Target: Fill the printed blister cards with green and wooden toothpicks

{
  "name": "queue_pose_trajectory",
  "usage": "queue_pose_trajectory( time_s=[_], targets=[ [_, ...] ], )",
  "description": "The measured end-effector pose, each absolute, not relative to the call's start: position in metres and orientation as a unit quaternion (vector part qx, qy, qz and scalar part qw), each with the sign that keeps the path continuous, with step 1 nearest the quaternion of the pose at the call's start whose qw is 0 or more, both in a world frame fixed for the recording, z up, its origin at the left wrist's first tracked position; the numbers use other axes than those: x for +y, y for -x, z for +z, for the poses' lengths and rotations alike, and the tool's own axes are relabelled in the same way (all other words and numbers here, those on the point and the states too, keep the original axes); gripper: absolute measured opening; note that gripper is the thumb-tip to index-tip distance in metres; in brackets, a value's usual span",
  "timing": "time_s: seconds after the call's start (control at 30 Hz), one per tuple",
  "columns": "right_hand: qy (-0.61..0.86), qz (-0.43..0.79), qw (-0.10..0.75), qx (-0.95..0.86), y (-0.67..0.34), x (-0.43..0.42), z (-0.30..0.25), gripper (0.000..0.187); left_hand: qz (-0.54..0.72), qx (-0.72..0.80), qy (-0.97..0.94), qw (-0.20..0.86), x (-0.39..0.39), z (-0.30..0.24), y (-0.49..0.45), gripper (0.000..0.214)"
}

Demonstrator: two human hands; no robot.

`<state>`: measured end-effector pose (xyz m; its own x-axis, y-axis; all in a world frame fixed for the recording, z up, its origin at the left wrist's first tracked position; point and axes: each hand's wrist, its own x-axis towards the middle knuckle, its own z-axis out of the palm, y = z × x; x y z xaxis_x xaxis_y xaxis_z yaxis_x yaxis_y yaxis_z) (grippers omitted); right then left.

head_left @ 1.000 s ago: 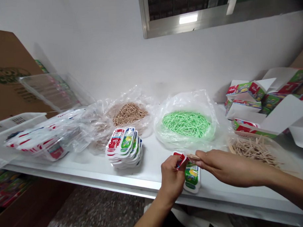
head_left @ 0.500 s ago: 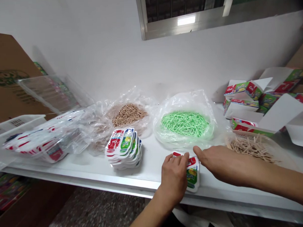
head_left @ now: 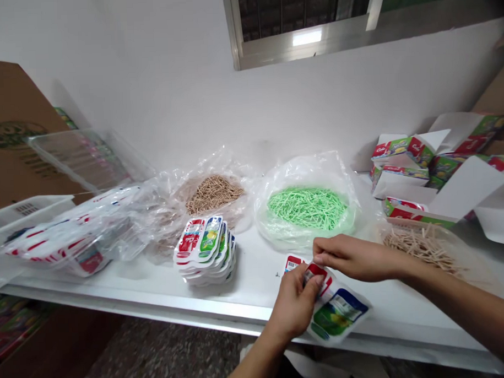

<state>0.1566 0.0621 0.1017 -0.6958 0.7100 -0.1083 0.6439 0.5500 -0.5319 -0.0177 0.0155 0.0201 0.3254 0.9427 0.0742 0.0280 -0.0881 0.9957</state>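
Observation:
A twin packet (head_left: pixel 339 314), one half red and the other green and blue, is tilted up off the table near its front edge. My left hand (head_left: pixel 295 303) grips its red half between thumb and fingers. My right hand (head_left: pixel 351 257) is closed at the packet's upper edge, fingertips pressed together; anything inside them is hidden. Beneath and behind my left hand, part of another red packet (head_left: pixel 292 262) shows on the table. To the left stands a stack of similar red and green packets (head_left: pixel 204 251).
Behind my hands lies a plastic bag of green sticks (head_left: pixel 306 208). Brown sticks (head_left: pixel 214 193) fill a bag further left, and more brown sticks (head_left: pixel 421 248) lie beside my right forearm. Open printed boxes (head_left: pixel 405 150) stand at the right. Plastic-wrapped packets (head_left: pixel 59 234) and a white basket (head_left: pixel 41 204) occupy the left.
The upper packet has been lifted and turned, its green half now swung out to the right. My right hand has closed in on its upper edge, and my left thumb now presses on it.

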Motion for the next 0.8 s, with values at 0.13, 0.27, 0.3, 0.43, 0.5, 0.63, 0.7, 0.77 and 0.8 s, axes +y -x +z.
queue_pose_trajectory(
  time_s=[0.13,0.27,0.3,0.43,0.5,0.63,0.7,0.77,0.8],
  targets=[
    [0.382,0.269,0.068,-0.882,-0.154,0.066,0.09,0.023,0.406,0.359,-0.535,0.648,0.018,0.019,0.015,0.031],
    [0.401,0.347,0.13,-0.838,-0.151,0.066,0.083,0.019,0.404,0.319,-0.469,0.718,0.018,0.014,0.016,0.034],
    [0.411,0.378,0.159,-0.814,-0.15,0.066,0.08,0.022,0.42,0.319,-0.449,0.721,0.018,0.012,0.016,0.034],
    [0.419,0.49,0.23,-0.729,-0.149,0.061,0.062,0.027,0.48,0.33,-0.413,0.7,0.016,0.005,0.013,0.032],
    [0.418,0.522,0.246,-0.702,-0.15,0.059,0.055,0.031,0.486,0.335,-0.417,0.691,0.016,0.002,0.013,0.032],
    [0.429,0.541,0.27,-0.671,-0.15,0.058,0.051,0.031,0.486,0.353,-0.434,0.672,0.017,-0.001,0.012,0.031],
    [0.441,0.534,0.276,-0.666,-0.149,0.058,0.051,0.03,0.484,0.361,-0.436,0.667,0.018,-0.001,0.011,0.031],
    [0.456,0.52,0.283,-0.665,-0.148,0.059,0.051,0.026,0.485,0.362,-0.424,0.674,0.018,0.0,0.01,0.032],
    [0.462,0.511,0.286,-0.666,-0.148,0.058,0.05,0.023,0.487,0.361,-0.414,0.679,0.018,0.0,0.009,0.034]
  ],
)
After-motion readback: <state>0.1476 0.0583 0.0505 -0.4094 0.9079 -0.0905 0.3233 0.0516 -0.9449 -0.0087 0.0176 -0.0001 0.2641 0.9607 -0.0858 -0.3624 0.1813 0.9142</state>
